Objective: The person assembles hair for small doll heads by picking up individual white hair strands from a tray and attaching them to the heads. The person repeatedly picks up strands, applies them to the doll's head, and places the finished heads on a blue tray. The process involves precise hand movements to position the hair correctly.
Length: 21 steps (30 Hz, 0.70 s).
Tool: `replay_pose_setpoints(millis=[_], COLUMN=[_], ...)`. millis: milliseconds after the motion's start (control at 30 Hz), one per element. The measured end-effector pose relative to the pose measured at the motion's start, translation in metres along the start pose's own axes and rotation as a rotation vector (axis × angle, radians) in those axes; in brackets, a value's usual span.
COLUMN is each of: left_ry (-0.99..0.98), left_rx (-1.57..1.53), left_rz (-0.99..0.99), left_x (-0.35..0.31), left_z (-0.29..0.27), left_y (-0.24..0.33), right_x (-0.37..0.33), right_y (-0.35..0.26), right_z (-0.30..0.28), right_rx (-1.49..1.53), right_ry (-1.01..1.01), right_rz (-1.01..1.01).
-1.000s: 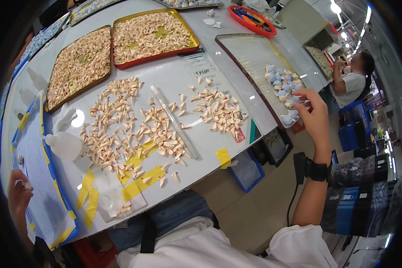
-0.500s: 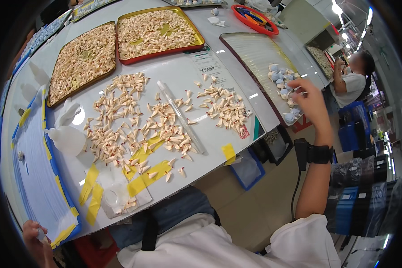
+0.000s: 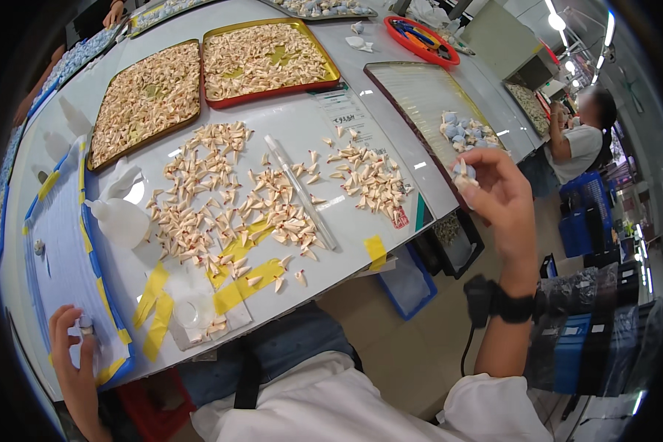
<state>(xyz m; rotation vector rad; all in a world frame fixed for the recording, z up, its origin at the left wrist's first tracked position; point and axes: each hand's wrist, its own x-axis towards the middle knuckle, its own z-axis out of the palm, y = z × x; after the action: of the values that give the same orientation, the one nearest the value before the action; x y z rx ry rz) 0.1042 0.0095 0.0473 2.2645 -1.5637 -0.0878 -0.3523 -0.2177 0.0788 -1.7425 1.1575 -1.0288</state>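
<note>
My right hand [image 3: 504,199] is closed, with a small pale blue-and-white figure-like piece [image 3: 464,173] pinched between thumb and fingers. It hovers over the near end of a clear-lined tray [image 3: 401,92], beside a cluster of similar blue-and-white pieces [image 3: 468,132]. At the lower left, my left hand [image 3: 70,361] curls its fingers around another small bluish-white piece [image 3: 86,323]. That hand is at the near end of a blue-rimmed board covered in pale blue cloth [image 3: 62,258]. One small grey-blue piece [image 3: 39,247] lies farther up the cloth.
Cream cone-shaped pieces with red tips [image 3: 195,173] lie scattered mid-table around a clear tube [image 3: 300,191]. Two trays [image 3: 324,55] of such cones stand behind. White squeeze bottles [image 3: 121,221] stand left, and a red basket of tools [image 3: 420,40] far right. A co-worker [image 3: 586,132] sits at right.
My right hand has drawn back from the cluster and now holds a piece. My left hand has risen onto the cloth-covered board with its piece. Another person's hand now shows at the top.
</note>
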Motion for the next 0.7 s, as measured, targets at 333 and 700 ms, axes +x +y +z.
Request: replay_pose_setpoints(millis=[333, 700], left_ry=[-0.344, -0.495], left_rx=[-0.751, -1.939], left_rz=[0.484, -0.312], left_x=[-0.023, -0.023], left_z=[0.006, 0.078], left_y=[0.142, 0.190], right_x=[-0.053, -0.072], right_y=[-0.035, -0.026], right_z=[0.096, 0.133], right_rx=[0.658, 0.148], right_ry=[-0.403, -0.381], right_rz=[-0.030, -0.469])
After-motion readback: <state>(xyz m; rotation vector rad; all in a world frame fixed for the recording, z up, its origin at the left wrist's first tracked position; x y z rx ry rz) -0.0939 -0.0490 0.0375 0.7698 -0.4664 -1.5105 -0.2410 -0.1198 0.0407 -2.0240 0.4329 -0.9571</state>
